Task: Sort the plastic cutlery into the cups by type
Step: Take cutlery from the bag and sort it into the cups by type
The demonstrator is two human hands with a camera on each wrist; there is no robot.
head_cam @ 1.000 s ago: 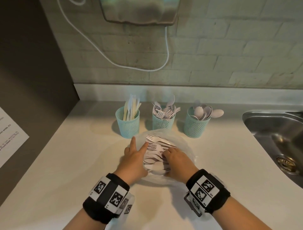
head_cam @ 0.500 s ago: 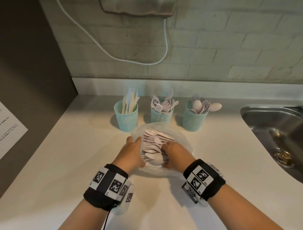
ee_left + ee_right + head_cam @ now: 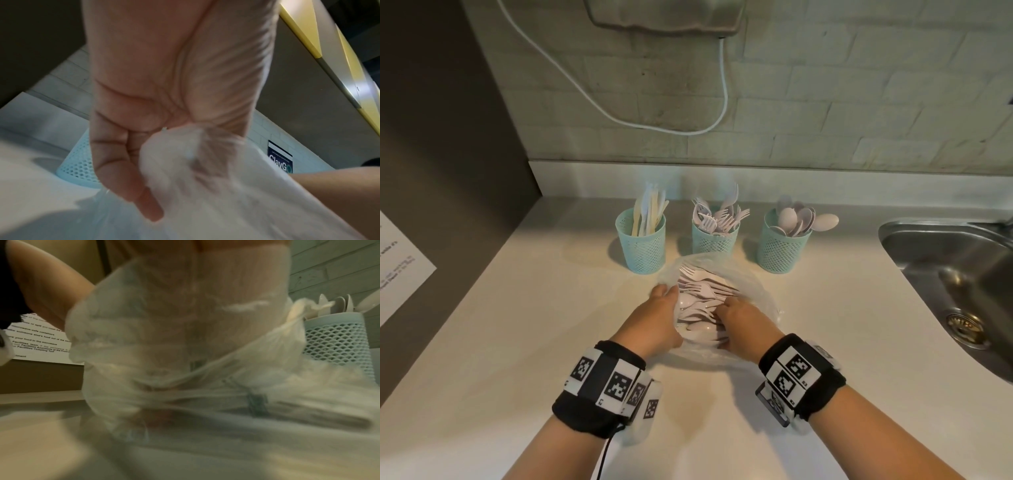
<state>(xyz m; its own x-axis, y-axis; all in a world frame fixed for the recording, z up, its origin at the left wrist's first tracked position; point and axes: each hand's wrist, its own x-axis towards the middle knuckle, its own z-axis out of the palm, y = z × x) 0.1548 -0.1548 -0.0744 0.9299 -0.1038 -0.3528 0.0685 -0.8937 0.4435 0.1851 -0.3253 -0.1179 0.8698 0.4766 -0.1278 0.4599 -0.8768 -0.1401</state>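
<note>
Two forearms enter from the bottom of the head view, each with a black wristband carrying square printed markers. Above them, at the frame's centre, the left hand (image 3: 654, 318) has its fingers curled round the left edge of a clear plastic bag (image 3: 763, 294); the left wrist view shows a bunch of the film gripped in that fist. The right hand (image 3: 743, 322) is curled down into the bag's open mouth among the loose cutlery (image 3: 702, 294), a heap of white forks and spoons too tangled to count; whether its fingers pinch a piece cannot be told, since the right wrist view is blurred by the film. The bag lies on the pale bench (image 3: 517, 342).

Just beyond the bag stand three teal mesh cups in a row across the middle of the frame: the left cup (image 3: 642, 246) holds knives, the middle cup (image 3: 714, 236) holds forks, and the right cup (image 3: 780, 246) holds spoons.

At the right edge is one steel sink (image 3: 945, 260). At the left edge hangs a printed notice (image 3: 400, 270). Farthest, the brick wall carries one white cable (image 3: 722, 85) looping down from a mounted unit at the top.
</note>
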